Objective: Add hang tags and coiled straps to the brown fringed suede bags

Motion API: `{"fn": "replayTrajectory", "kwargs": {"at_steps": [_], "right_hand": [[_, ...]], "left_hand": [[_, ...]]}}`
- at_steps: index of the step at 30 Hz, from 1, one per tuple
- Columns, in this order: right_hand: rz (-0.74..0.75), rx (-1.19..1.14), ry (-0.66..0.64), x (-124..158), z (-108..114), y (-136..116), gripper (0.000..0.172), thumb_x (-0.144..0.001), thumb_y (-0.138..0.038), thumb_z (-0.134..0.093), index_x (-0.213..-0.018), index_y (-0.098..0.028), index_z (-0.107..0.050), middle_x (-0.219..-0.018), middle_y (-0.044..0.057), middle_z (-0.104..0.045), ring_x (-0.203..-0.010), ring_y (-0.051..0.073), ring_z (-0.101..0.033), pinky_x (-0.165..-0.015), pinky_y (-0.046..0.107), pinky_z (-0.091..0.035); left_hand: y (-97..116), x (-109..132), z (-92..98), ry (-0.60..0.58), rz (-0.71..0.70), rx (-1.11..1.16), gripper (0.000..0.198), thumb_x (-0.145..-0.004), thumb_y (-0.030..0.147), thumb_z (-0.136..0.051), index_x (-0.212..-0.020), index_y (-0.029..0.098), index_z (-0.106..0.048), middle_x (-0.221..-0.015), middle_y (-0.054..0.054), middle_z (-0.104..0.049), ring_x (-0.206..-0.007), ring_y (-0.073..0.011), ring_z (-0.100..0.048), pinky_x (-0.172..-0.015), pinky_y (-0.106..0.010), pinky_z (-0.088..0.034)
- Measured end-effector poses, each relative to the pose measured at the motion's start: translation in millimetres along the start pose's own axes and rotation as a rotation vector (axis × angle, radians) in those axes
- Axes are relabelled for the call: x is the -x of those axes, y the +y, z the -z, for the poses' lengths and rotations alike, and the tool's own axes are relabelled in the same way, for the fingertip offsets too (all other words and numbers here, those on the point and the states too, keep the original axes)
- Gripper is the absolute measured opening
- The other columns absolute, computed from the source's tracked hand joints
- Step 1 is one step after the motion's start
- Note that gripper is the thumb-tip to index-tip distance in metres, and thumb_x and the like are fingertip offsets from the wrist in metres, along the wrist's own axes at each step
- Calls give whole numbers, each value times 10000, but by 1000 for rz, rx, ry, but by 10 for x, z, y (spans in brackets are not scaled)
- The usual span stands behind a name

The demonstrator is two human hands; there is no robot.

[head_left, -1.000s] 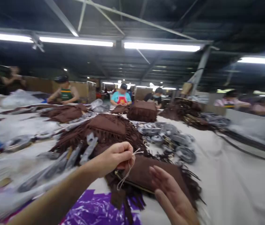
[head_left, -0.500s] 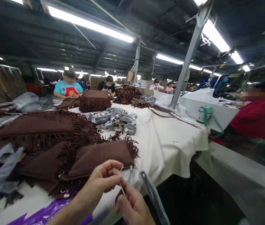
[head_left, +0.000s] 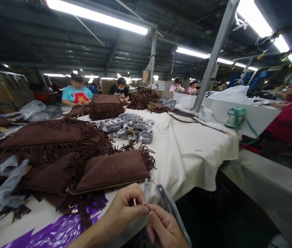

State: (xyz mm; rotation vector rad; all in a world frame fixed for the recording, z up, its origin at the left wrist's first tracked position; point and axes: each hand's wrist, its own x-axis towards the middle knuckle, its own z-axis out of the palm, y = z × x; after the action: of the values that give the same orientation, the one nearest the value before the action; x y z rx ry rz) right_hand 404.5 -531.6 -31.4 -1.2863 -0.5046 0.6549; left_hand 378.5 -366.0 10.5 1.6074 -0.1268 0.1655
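Note:
My left hand (head_left: 128,206) and my right hand (head_left: 164,225) meet at the fingertips above the near edge of the table. Both are closed in a pinch, thumb against finger. Only a tiny pale bit of a thin white strand shows between them; the fingers hide the rest. Just beyond the hands lies a dark brown fringed bag (head_left: 114,170) with a gold zip along its near edge. A strap in clear plastic wrap (head_left: 170,205) hangs over the table edge by my right hand.
More brown fringed bags (head_left: 42,134) are heaped on the left. Bundles of wrapped straps (head_left: 129,125) lie mid-table on the white cloth (head_left: 187,144). Purple plastic (head_left: 55,232) is at near left. A slanted metal post (head_left: 213,62) rises at the far side. Several people sit around.
My hands have moved slightly right and down, and their fingertips have come together. The strand, seen stretched between them before, is now mostly covered. The view has shifted a little.

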Motion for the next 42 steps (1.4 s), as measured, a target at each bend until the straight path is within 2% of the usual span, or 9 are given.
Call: {"fn": "replayTrajectory", "kwargs": {"at_steps": [4, 8, 13, 17, 19, 23, 29, 34, 42], "right_hand": [[4, 26, -5, -36, 89, -47, 585, -814, -742, -605, -844, -161, -673, -576, -43, -475, -411, 60, -277, -399, 197, -214], [113, 214, 32, -18, 214, -159, 462, -877, -624, -615, -766, -182, -691, -580, -33, -456, -535, 119, -395, -506, 221, -341], [221, 503, 202, -40, 499, -79, 341, -928, -526, -560, -902, -221, -708, -756, 9, -647, -698, 205, -588, -645, 248, -462], [297, 631, 434, -246, 747, -117, 329, -911, -517, -541, -886, -222, -685, -807, 30, -665, -753, 226, -618, -700, 265, -482], [337, 683, 425, -382, 800, -189, 308, -893, -492, -540, -825, -219, -666, -834, 44, -654, -798, 235, -613, -729, 281, -485], [355, 733, 176, -509, 667, -237, 237, -912, -372, -513, -744, -219, -582, -738, 3, -578, -710, 195, -570, -655, 265, -450], [454, 679, 174, -246, 199, 56, 228, -957, -260, -494, -753, -217, -586, -805, 27, -598, -755, 189, -587, -700, 251, -447], [484, 643, 122, -59, -49, 321, 210, -984, -222, -448, -918, -217, -647, -945, 72, -629, -844, 202, -629, -775, 240, -492], [490, 562, 44, 104, 74, 385, 201, -965, -261, -480, -896, -222, -666, -1084, 83, -642, -995, 230, -618, -897, 262, -491]], "left_hand": [[-4, -72, -88, -31, 150, 195, 438, -557, 474, -854, -572, 145, -566, -630, 6, -525, -602, -106, -443, -583, -224, -333], [60, -88, -168, -42, 241, 190, 366, -695, 457, -740, -594, 139, -589, -608, -14, -554, -549, -99, -431, -538, -221, -321], [-45, -121, -75, -34, -40, -405, 234, -889, 283, -510, -938, 199, -722, -963, -91, -676, -926, -210, -592, -860, -315, -464], [-244, -165, 99, -100, -170, -958, 479, -852, 128, -461, -1308, 229, -569, -1351, -103, -550, -1243, -258, -465, -1080, -426, -370], [-332, -171, 166, -142, -166, -1118, 513, -833, 127, -483, -1334, 220, -542, -1449, -103, -467, -1313, -285, -411, -1106, -470, -339], [-366, -137, 284, -197, -136, -1208, 420, -841, 164, -500, -1247, 185, -608, -1446, -110, -479, -1297, -294, -437, -1088, -468, -357], [-34, 22, 393, -163, -77, -1037, 307, -830, 98, -450, -966, 190, -708, -1211, -94, -640, -1104, -231, -566, -977, -356, -429], [157, 124, 53, -37, 7, -953, 239, -917, 188, -430, -1003, 222, -651, -908, -55, -623, -833, -177, -590, -736, -269, -445], [-98, 314, -281, 53, -26, -1270, 154, -892, 139, -503, -931, 229, -622, -933, -41, -538, -856, -196, -506, -723, -302, -419]]}}
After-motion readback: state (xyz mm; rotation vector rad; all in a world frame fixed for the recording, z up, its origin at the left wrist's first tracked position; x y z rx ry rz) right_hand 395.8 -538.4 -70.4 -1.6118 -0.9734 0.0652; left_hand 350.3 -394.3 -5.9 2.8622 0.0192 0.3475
